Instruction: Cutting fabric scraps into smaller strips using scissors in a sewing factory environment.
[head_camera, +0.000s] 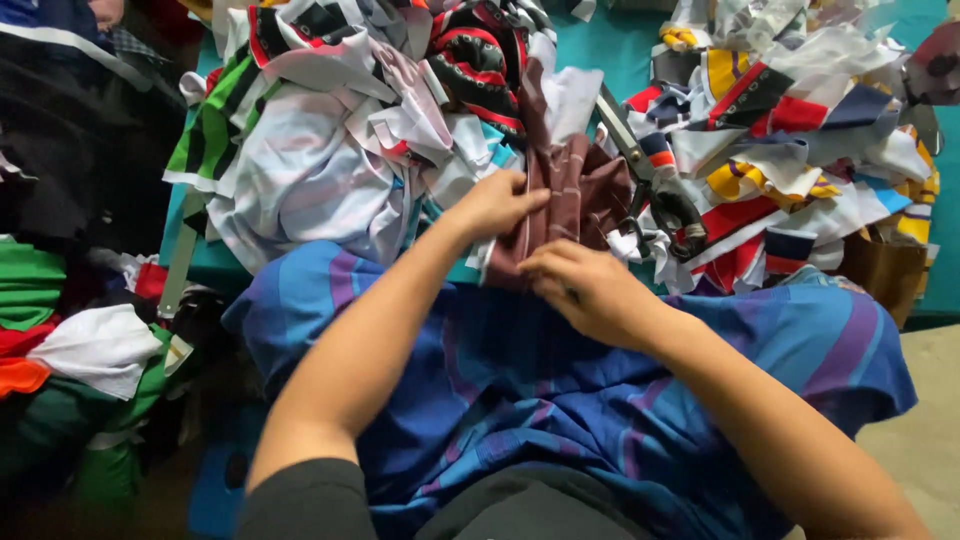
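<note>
My left hand (492, 203) and my right hand (582, 288) both grip a maroon striped piece of fabric (585, 185) at the near edge of the table. The left fingers pinch its upper left side, the right fingers hold its lower edge. A blue and purple striped cloth (520, 380) lies over my lap beneath both forearms. Black-handled scissors (655, 190) rest just right of the maroon piece, blades pointing away.
Heaps of cut garment scraps cover the teal table (610, 45): a white and green pile (300, 150) at left, a red, yellow and navy pile (800, 150) at right. More folded cloth (60, 340) is stacked at my left. A brown box (885, 275) stands at right.
</note>
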